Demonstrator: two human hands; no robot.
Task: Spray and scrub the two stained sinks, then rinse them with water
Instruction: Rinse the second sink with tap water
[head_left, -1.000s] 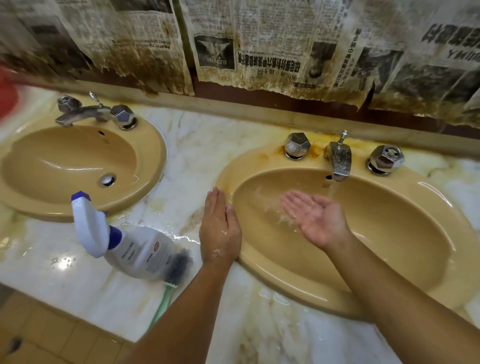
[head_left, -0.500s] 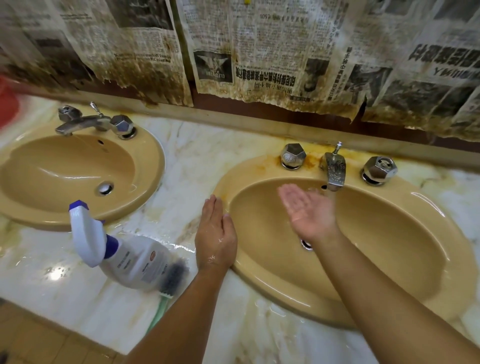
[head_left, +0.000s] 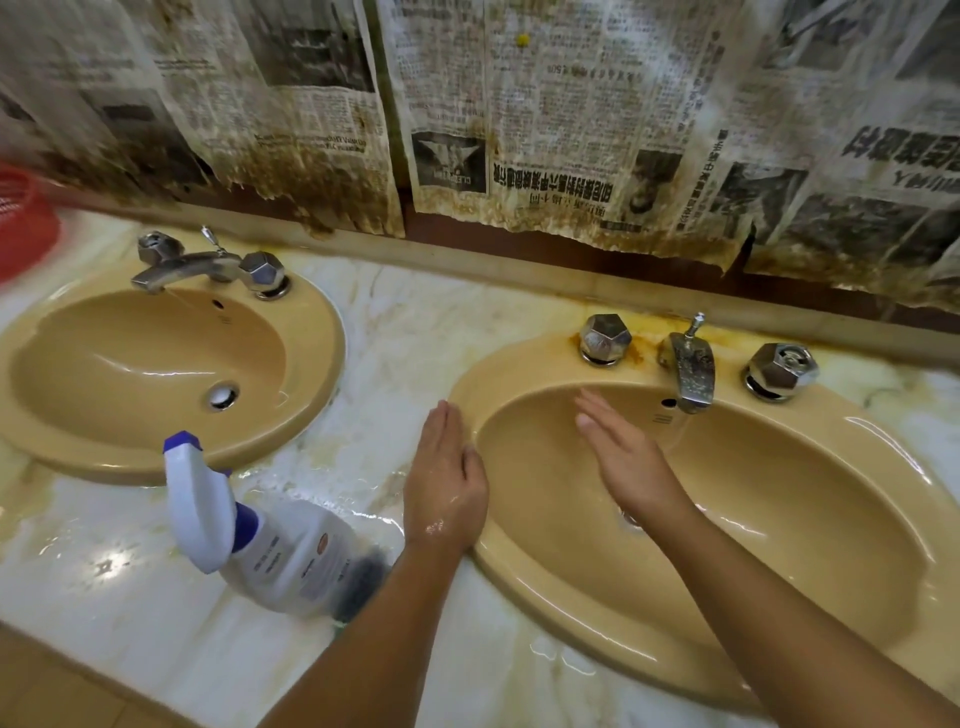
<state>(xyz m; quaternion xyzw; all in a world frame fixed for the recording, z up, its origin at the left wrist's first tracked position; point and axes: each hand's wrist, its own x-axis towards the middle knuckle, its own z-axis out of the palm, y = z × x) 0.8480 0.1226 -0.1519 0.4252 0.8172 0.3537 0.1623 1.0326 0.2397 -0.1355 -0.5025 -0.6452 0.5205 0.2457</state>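
Counter (head_left: 104, 613): marble, wet, with puddles between the sinks and along the near edge.
Bottle (head_left: 280, 551): the spray bottle lies tipped over at near left, close to the counter's edge and just left of the left forearm.
Brush (head_left: 358, 582): lies against the bottle's right side; only dark bristles show.
Left hand (head_left: 447, 483): flat, fingers straight and together, pressed on the counter against the right sink's left rim; holds nothing.
Right hand (head_left: 623, 457): over the right bowl, fingers straight and released, held out below the tap; holds nothing.
Right sink (head_left: 805, 519): bowl wet and glossy; rinsing looks to be the step in hand.
Left sink (head_left: 130, 358): far left, wet, well apart from both hands.
Tap (head_left: 688, 369): a thin stream seems to fall from it.
Stain (head_left: 636, 356): rust-orange marks round the left knob on the far rim.
Risk, bottle: a sweep of the left forearm could knock it off the edge.
Risk, grip: the left palm could slide on the wet rim.
Risk, rinse: flicked water may miss the far rim and leave the stain, or soak the newspaper (head_left: 571, 130) on the wall.
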